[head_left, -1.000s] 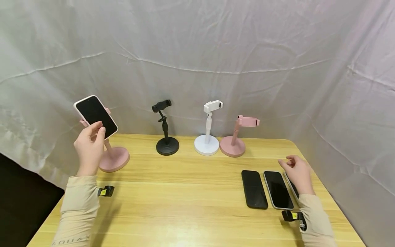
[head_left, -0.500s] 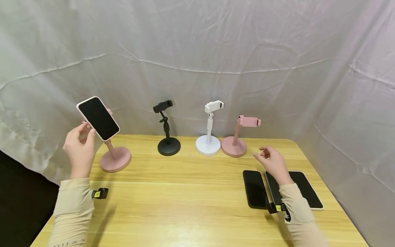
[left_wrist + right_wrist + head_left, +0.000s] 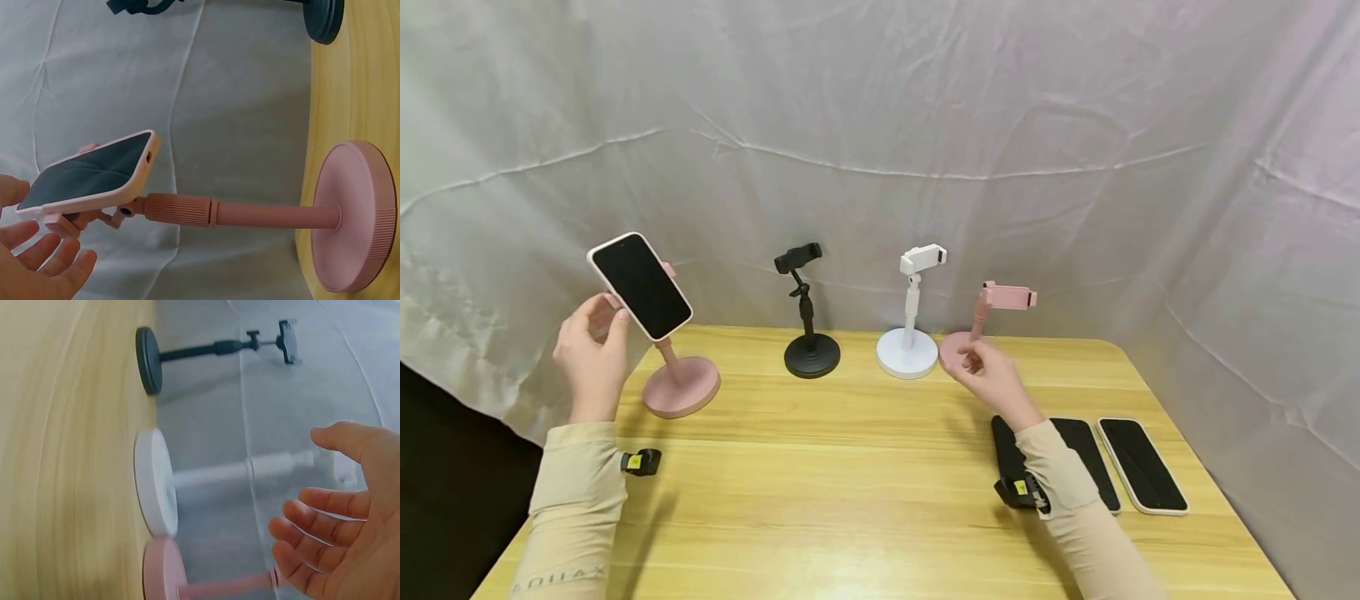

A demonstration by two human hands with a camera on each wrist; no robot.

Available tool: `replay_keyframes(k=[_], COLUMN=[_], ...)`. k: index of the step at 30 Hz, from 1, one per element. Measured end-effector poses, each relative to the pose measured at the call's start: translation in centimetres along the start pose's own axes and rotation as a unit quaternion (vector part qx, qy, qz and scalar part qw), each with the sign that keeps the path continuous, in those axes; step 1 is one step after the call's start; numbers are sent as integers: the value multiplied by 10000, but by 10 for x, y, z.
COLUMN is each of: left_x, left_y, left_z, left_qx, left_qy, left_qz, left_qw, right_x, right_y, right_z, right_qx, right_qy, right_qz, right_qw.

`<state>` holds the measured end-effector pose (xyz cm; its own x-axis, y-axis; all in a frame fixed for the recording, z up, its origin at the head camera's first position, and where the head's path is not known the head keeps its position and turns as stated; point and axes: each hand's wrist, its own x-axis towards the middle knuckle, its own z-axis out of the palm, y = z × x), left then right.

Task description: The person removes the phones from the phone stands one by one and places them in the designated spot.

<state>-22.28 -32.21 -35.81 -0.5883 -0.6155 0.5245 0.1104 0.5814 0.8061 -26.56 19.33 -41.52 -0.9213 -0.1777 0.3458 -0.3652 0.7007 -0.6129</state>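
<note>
A phone in a pale pink case [image 3: 640,285] sits tilted in the clamp of the left pink phone stand [image 3: 681,388]. My left hand [image 3: 592,354] is at the phone's lower left edge; in the left wrist view its loosely bent fingers [image 3: 59,256] are beside the clamp, and whether they touch it is unclear. My right hand [image 3: 990,379] is in the air before the right pink phone stand [image 3: 1009,297], partly covering its base. Nothing is in that hand; the right wrist view shows its fingers [image 3: 331,528] loosely bent, apart from the thumb.
A black phone stand [image 3: 808,356] and a white phone stand [image 3: 907,354] stand along the table's [image 3: 820,508] back edge. On the right lie a black phone [image 3: 1004,442], another dark-screened phone [image 3: 1084,446] and a white-edged phone [image 3: 1142,467]. My right forearm partly hides the first two. A grey curtain [image 3: 850,92] hangs behind.
My right hand has moved left from above the phones to the right pink stand. My left hand has moved off the phone's screen to its lower left edge; the phone stays on the stand.
</note>
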Motion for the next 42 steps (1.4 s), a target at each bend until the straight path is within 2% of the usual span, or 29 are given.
replay_keyframes(k=[5, 14, 27, 33, 35, 37, 40, 42], left_x=[8, 22, 29, 29, 29, 30, 31, 32], left_y=[-4, -8, -15, -17, -17, -17, -17, -18], left_z=[3, 10, 14, 17, 18, 19, 19, 19], left_qx=[-20, -254, -298, -760, -1122, -1584, -2325, -2660], left_qy=[-26, -36, 48, 25, -21, -68, -116, -118], left_qz=[-167, -357, -655, -760, -849, -976, -1162, -1202], left_qw=[9999, 9990, 9974, 9942, 9900, 9825, 9656, 9564], right_x=[10, 25, 48, 56, 58, 61, 66, 71], right_y=[-17, -47, -87, -104, -108, -114, -122, -130], right_z=[19, 48, 82, 97, 103, 109, 117, 122], right_qx=[362, 341, 763, 979, 1021, 1046, 1034, 1053], right_qy=[-150, -546, -820, -1018, -1096, -1149, -1219, -1270], right_qz=[-94, -432, -524, -537, -544, -581, -626, -653], right_qw=[9992, 9970, 9923, 9885, 9872, 9861, 9852, 9841])
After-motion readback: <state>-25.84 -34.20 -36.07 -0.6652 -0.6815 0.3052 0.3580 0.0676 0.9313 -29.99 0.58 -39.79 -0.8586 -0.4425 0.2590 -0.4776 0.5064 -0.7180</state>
